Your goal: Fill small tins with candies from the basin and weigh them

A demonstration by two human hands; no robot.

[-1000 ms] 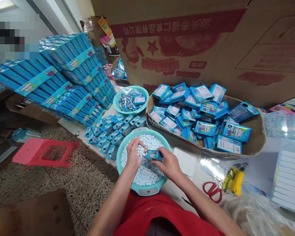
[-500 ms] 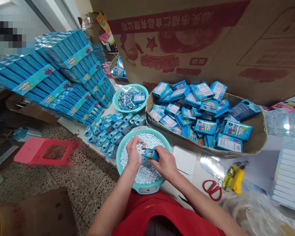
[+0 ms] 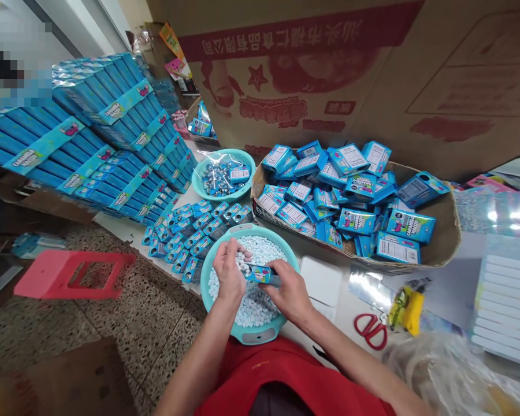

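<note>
My right hand (image 3: pixel 291 289) grips a small blue candy box (image 3: pixel 260 274), held tilted on its side over a turquoise basin (image 3: pixel 256 336). Small white candies (image 3: pixel 255 303) fill much of the basin. At the box's left end, my left hand (image 3: pixel 230 270) is cupped, its fingers curled around several of the white candies. Some candies show between the fingers and the box's end. Left of the basin, rows of similar small blue boxes (image 3: pixel 195 237) stand on the table.
A cut-down carton (image 3: pixel 453 231) heaped with blue boxes stands at the right. Behind the rows sits a second turquoise basin (image 3: pixel 194 184) with wrapped pieces. Stacked blue display packs (image 3: pixel 112 110) rise at left. Red scissors (image 3: pixel 371 331) and a yellow packet (image 3: pixel 411 312) lie at right.
The left hand has turned and come up against the box's end, with white candies now showing in it. The box sits slightly further left; the whole view has shifted a little.
</note>
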